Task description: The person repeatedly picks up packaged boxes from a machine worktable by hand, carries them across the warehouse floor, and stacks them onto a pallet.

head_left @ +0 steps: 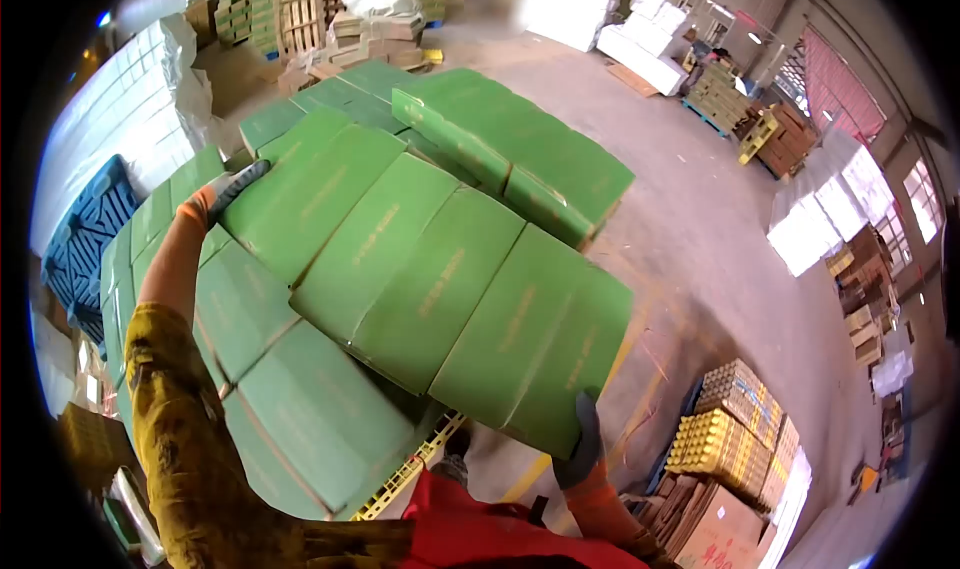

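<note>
A row of several green cardboard boxes (415,269), pressed side by side, lies slanted across the stack in front of me. My left hand (238,189), in a grey and orange glove, grips its far left end, fingers over the edge. At the near right end, my right hand (582,443), gloved alike, holds the corner of the last box from the outside; part of its palm is hidden. Beneath the row are more green boxes (300,409) of the stack. Another pair of green boxes (520,149) sits behind it.
A yellow pallet (410,474) shows under the stack. Blue plastic pallets (90,249) stand at left beside wrapped white goods (120,119). Stacked egg trays (715,439) and a brown carton (725,529) are at lower right. Concrete floor (690,239) stretches to the right.
</note>
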Motion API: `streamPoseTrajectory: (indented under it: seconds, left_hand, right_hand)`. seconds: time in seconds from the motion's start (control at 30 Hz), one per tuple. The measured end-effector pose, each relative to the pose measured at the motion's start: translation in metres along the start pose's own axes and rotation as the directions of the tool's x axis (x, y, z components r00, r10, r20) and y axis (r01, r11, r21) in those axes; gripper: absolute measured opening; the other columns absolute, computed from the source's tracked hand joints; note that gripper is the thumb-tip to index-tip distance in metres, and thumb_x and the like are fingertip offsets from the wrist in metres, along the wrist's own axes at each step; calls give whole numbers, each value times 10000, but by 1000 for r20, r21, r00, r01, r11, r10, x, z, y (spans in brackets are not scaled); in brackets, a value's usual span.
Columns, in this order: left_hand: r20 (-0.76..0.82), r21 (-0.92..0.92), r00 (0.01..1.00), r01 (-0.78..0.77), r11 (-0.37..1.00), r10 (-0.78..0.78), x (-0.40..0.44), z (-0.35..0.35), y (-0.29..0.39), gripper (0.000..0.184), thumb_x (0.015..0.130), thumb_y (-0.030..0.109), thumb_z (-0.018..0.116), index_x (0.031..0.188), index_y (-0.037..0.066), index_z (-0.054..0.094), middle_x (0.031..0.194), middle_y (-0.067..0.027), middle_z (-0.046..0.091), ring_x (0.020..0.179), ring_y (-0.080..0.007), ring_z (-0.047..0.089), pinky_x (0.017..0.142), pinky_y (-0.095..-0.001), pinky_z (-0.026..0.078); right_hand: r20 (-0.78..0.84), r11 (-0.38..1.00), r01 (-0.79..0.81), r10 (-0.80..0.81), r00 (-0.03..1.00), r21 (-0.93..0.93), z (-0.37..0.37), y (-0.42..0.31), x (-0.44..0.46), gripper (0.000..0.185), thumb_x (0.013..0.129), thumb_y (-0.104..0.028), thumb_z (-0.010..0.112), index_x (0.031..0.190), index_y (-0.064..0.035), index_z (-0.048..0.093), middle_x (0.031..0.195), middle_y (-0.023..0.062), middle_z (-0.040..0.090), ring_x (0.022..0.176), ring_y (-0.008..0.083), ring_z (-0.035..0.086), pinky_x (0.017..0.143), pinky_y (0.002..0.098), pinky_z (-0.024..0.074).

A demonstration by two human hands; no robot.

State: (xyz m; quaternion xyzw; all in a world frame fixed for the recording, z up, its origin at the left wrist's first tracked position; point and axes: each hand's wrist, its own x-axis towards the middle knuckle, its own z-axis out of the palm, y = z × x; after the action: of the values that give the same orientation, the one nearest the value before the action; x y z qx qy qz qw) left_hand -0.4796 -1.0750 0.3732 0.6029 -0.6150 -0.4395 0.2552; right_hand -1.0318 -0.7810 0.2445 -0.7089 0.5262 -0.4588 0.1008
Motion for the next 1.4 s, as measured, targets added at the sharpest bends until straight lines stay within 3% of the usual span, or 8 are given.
streamPoseTrajectory:
  seconds: [0.23,0.3,0.5,0.63,0.8,1.1,1.23,1.4]
  left_hand:
    - [15,379,970,-228,897,241,216,-39,11,673,909,607,436,1257,47,573,1123,-31,622,1010,-136,566,927,-297,429]
    - [-180,545,966,253,799,-183,262,-28,25,649,881,607,493,1179,46,628,1002,-65,665,928,-154,596,864,-318,458]
    - [-422,832,768,117,543,482,281,35,5,417,920,283,542,1276,67,532,1170,-171,615,1056,-273,595,918,-367,433]
    - [-305,657,558,-463,595,772,189,108,19,482,931,327,505,1340,75,466,1317,-165,511,1246,-359,449,1042,-420,335]
    - [-211,667,730,-379,642,650,100,186,59,544,849,251,572,1349,71,459,1346,-190,464,1293,-386,365,1106,-490,186]
    - [-363,775,646,-190,602,671,106,210,48,465,819,449,587,1159,133,596,1167,-130,575,1121,-319,494,999,-521,309]
    - [-561,540,593,-266,798,577,-61,238,64,445,832,413,620,1160,114,588,1157,-135,574,1130,-327,498,1000,-478,338]
    - [-651,597,556,-47,801,518,-337,246,31,460,794,289,696,1191,84,587,1223,-166,551,1182,-333,483,1016,-471,343]
  right_hand:
    - [212,870,-445,404,890,212,44,21,120,536,906,-73,552,1379,29,322,1341,196,458,1241,328,448,1035,394,357]
    - [363,649,-675,570,737,353,53,25,132,502,933,-111,521,1379,12,326,1333,159,457,1210,286,462,1010,374,376]
    - [588,69,-885,723,363,460,49,25,185,412,980,-193,458,1341,-19,366,1236,68,485,1108,150,467,924,285,405]
    - [567,135,-864,704,428,484,61,37,180,390,970,-189,474,1312,-15,401,1252,78,488,1078,153,504,906,286,436]
    - [593,366,-887,660,462,283,46,50,195,381,950,-231,522,1257,-11,471,1111,77,573,945,170,583,801,310,515]
    - [741,172,-935,573,352,311,42,83,182,520,944,-446,472,1339,-111,433,1118,121,595,882,275,638,727,395,553]
    - [583,453,-826,589,560,335,33,96,115,550,919,-489,447,1387,-205,388,1073,114,599,818,224,592,742,333,492]
    - [920,550,-825,376,108,-128,74,92,-5,375,922,-332,513,1214,-97,527,1028,104,607,848,194,588,719,315,479]
